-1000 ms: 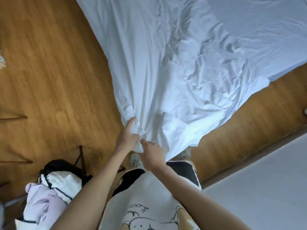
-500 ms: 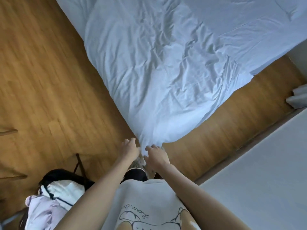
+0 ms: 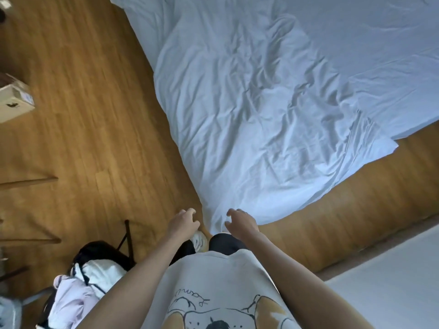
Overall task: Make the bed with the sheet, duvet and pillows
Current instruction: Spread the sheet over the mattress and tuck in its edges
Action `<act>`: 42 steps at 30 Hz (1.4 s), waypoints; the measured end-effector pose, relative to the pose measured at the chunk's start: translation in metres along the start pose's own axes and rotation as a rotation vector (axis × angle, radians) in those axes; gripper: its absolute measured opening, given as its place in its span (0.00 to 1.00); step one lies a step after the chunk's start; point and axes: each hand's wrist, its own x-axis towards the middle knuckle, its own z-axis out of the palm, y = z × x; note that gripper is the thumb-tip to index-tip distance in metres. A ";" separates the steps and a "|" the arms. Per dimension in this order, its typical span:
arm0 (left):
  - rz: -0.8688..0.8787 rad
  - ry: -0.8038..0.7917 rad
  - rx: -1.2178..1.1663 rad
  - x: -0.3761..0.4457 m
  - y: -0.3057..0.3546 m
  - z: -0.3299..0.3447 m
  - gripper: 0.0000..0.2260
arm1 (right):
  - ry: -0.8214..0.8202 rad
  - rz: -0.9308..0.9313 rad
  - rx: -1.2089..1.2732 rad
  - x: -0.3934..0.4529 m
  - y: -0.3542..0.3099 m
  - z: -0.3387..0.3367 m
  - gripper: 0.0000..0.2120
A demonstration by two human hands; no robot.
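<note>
Both hands free of the cloth: left hand [image 3: 183,223] and right hand [image 3: 241,222] hover side by side above the near corner of the sheet [image 3: 261,110], fingers loosely curled, nothing between them. Left-hand fingertips [image 3: 190,211] sit just left of the corner tip, over bare floor; no contact visible. Right-hand fingertips [image 3: 229,212] overlap the sheet edge in view, but I cannot tell if they touch it or just hang above it. Gap between the 2 hands is narrow, and the corner tip shows through it.

Largest to smallest:
- sheet: white, heavily creased, spread over the upper right, draping down to 1 point that ends right in front of the hands. A flatter, smoother white layer lies at the top right; 1 loose flap sticks out over the floor on the right.
- wooden floor [image 3: 78,129]: plank pattern, visible left of the sheet and in a strip on its lower right.
- white slab [image 3: 392,286]: plain pale surface at the lower right, dark edge band along the floor; what it is I cannot tell.
- T-shirt [image 3: 213,293]: pale, cartoon print, bottom centre, both bare forearms running up from either side of it.
- clothes pile [image 3: 78,288]: lilac, white and black fabric, lower left, on a dark frame.
- box [image 3: 14,100]: pale carton at the left edge, well apart from the sheet.
- shoe [image 3: 199,241]: light-coloured, between the forearms, just below the sheet corner.
</note>
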 end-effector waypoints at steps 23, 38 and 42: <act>0.219 -0.025 0.260 0.255 -0.178 -0.437 0.21 | 0.041 -0.058 0.077 0.283 -0.440 -0.158 0.15; 0.193 -0.075 0.493 0.481 -0.113 -0.713 0.19 | 0.119 0.040 0.296 0.556 -0.527 -0.399 0.09; 0.301 -0.056 0.497 0.539 -0.056 -0.793 0.10 | 0.208 0.088 0.368 0.601 -0.539 -0.478 0.13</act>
